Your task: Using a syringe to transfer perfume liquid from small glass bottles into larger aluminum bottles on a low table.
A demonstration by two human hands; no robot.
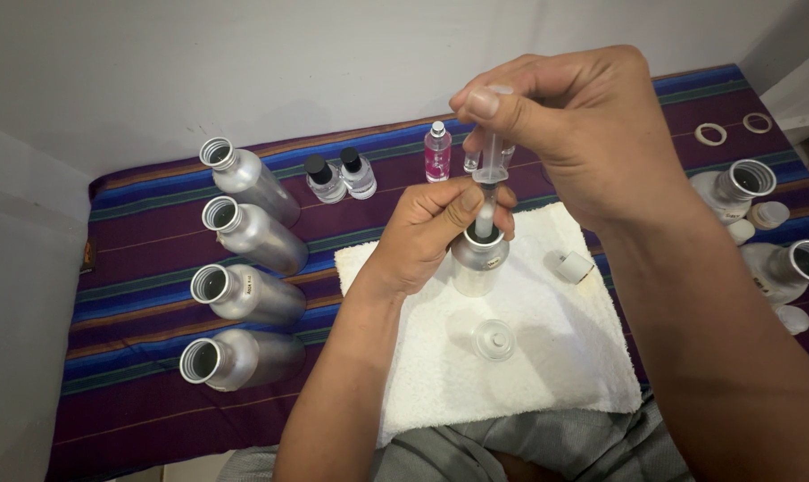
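My left hand [433,230] grips the neck of an upright silver aluminium bottle [478,265] standing on a white towel [547,375]. My right hand [576,134] holds a clear plastic syringe [489,183] by its plunger top, upright, with its tip inside the bottle's open mouth. A small clear glass bottle [494,339] stands on the towel just in front of the silver bottle. A white cap [574,266] lies on the towel to the right.
Several open silver bottles [244,295] lie in a column at the left on a purple striped cloth [136,268]. Two small black-capped bottles [340,177] and a pink spray bottle [437,153] stand at the back. More silver bottles [743,183], white caps and two rings [710,134] sit at the right.
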